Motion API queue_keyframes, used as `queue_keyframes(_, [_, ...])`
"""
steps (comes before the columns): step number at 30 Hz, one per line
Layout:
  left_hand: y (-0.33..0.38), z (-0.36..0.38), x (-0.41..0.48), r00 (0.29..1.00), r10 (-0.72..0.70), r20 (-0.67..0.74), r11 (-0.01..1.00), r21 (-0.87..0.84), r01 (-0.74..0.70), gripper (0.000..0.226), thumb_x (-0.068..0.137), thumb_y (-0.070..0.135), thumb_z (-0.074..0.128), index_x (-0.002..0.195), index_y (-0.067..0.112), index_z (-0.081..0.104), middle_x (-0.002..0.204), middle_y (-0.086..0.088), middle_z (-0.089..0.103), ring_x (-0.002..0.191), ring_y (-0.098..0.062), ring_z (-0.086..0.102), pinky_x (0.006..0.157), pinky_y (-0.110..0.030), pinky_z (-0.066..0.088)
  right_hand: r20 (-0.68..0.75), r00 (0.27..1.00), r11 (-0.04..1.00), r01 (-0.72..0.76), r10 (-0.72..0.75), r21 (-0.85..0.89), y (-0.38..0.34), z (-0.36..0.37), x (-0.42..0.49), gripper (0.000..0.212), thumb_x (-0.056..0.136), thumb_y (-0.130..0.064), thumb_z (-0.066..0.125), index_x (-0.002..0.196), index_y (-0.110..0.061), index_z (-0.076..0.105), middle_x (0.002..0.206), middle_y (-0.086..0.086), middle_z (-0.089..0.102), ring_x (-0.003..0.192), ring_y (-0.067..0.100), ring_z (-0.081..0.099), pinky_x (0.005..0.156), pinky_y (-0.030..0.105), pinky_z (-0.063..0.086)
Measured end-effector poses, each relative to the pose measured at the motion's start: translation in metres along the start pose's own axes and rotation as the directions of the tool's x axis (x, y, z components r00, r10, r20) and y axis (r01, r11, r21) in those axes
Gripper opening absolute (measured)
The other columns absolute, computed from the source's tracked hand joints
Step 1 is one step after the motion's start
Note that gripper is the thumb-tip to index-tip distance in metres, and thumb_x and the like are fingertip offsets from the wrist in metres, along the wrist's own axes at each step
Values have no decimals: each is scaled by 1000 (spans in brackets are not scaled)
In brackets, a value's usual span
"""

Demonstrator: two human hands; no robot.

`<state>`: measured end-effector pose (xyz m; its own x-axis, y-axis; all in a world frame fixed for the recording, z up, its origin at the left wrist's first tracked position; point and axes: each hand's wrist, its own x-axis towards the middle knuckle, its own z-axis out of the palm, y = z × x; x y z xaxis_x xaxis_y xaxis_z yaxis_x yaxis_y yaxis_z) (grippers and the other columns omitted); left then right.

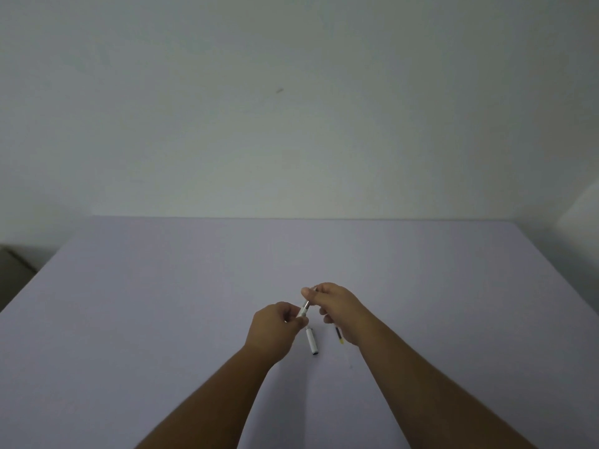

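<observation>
Above a pale lilac table (162,303), both my hands hold one small white and silver pen part (304,308). My left hand (275,330) pinches its lower end. My right hand (340,307) pinches its upper end between thumb and fingers. A thin dark refill with a yellow end (339,335) sticks out below my right hand; it looks held there, though I cannot be sure. A white pen cap or barrel piece (312,341) lies on the table between my hands.
A plain pale wall (291,108) stands behind the table's far edge. The table's left edge runs diagonally, with a dark floor area and a box-like object (13,267) beyond it at the left.
</observation>
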<state>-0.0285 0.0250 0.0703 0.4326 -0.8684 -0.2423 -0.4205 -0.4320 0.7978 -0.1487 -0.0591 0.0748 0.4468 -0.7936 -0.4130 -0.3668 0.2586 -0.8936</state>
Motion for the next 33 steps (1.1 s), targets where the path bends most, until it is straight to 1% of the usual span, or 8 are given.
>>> queue_keyframes(2, [1,0,0,1000,2,-4,1000,0,-2,18,83,28,66,95,15,71,86,-1,67,75,-15,58,63,-22,42,41,999,999,29,-31,27,-1,-2,-1,16,83,-36,65,83,-20,67,79,-6,61,70,12,49,64,23,43])
queue_keyframes(7, [2,2,-2,1000,4,-5,1000,-6,-4,20,83,28,66,96,14,70,80,2,62,72,-13,55,62,-22,42,-64,998,995,4,-10,-99,-2,3,-1,32,77,-47,68,69,-18,57,74,-3,59,65,12,49,60,23,41])
queue_keyframes(11, [2,0,-3,1000,-2,4,1000,3,2,19,83,29,65,94,14,69,80,1,62,70,-13,55,60,-22,42,15,999,999,33,-32,-43,-2,1,-4,17,81,-35,67,79,-18,66,74,-6,60,66,12,49,63,25,43])
queue_keyframes(14, [1,1,-5,1000,9,9,1000,7,-9,20,83,30,65,94,14,69,83,0,65,72,-15,56,64,-24,44,-60,998,989,-7,-2,-151,-4,3,-6,32,77,-47,68,68,-17,58,73,-4,59,63,12,49,60,24,41])
queue_keyframes(19, [1,2,-4,1000,-1,8,1000,-3,1,16,82,30,66,90,16,69,76,4,62,66,-12,55,63,-27,46,8,1000,998,22,-21,-61,-5,-1,-10,16,83,-36,65,78,-20,64,76,-5,61,63,11,48,62,25,42])
queue_keyframes(24, [1,5,-5,1000,3,-17,1000,1,-3,17,81,30,66,91,16,70,69,9,58,63,-7,53,57,-21,40,-125,992,992,-33,18,-120,-6,7,-9,34,78,-47,68,70,-15,59,72,-4,59,64,11,51,58,24,40])
queue_keyframes(29, [0,2,-1,1000,-28,-1,998,-48,28,16,81,28,67,91,16,70,70,7,60,62,-11,54,62,-27,45,-11,999,999,30,-30,21,-5,2,-9,15,85,-33,64,83,-18,67,75,-7,59,64,9,47,61,22,42])
queue_keyframes(33, [-2,5,-2,1000,-25,0,999,-42,25,17,81,28,66,92,15,70,74,5,62,65,-13,55,63,-29,48,-92,995,996,-34,27,-80,-7,3,-4,28,79,-36,69,65,-15,57,72,-3,57,60,12,45,60,25,39])
